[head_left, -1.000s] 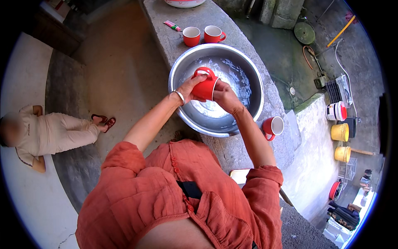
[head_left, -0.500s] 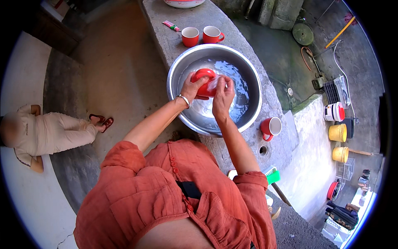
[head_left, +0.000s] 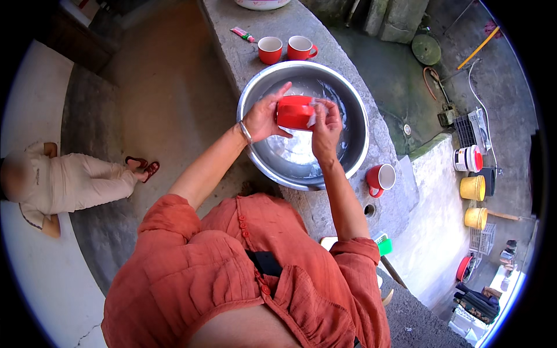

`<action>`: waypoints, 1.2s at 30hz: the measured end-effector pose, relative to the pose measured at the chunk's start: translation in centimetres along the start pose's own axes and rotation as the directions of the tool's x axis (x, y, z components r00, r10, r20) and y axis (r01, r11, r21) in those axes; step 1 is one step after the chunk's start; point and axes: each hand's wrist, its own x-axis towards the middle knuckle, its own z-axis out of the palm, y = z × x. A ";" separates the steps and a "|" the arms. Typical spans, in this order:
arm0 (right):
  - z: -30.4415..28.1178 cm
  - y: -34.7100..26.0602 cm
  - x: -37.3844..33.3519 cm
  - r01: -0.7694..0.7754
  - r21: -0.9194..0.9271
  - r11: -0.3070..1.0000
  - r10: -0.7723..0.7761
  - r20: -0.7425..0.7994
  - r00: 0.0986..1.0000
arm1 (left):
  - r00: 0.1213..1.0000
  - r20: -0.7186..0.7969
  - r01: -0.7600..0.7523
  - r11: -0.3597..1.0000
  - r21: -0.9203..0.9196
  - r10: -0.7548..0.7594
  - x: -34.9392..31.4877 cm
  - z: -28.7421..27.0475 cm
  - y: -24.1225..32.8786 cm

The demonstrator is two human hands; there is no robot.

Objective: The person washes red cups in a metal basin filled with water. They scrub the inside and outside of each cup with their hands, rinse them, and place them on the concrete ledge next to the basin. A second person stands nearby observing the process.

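Over a wide steel basin (head_left: 246, 152) with water in it, a red mug (head_left: 295, 113) lies on its side between my hands, its handle toward me. My left hand (head_left: 264, 118), with a bangle at the wrist, is spread at the mug's base, thumb and fingers stretched out. At the mug's mouth my right hand (head_left: 327, 126) is closed on a whitish, thin cloth (head_left: 313, 115), blurred and partly hidden by the fingers. Two red mugs with white insides, a left one (head_left: 270, 53) and a right one (head_left: 300, 51), stand beyond the basin. Another red mug (head_left: 380, 179) lies tilted at its right.
The basin rests on a concrete ledge (head_left: 348, 200) with a round hole (head_left: 369, 210) in it. A pink-and-green tube (head_left: 242, 35) lies near the far mugs. Yellow buckets (head_left: 473, 187) stand at the right. A person (head_left: 75, 182) stands at the left.
The mug has turned, and its handle now faces me. My left hand has opened out from its grip around the mug to its base. The right hand has moved slightly right with the cloth.
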 end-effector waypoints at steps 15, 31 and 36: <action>-1.9 1.4 1.4 -0.316 0.056 0.947 0.320 -0.099 0.942 | 0.813 0.075 -0.418 0.488 0.767 0.578 1.6 0.1 -3.1; -0.4 -0.1 0.4 -0.259 -0.125 0.958 0.238 -0.159 0.958 | 0.596 0.228 -0.528 0.162 0.834 0.770 1.0 -0.1 -4.1; 1.7 -0.2 -0.5 0.148 -0.261 0.954 -0.173 -0.075 0.982 | 0.922 -0.387 0.025 0.993 0.115 0.022 -0.6 2.0 -0.6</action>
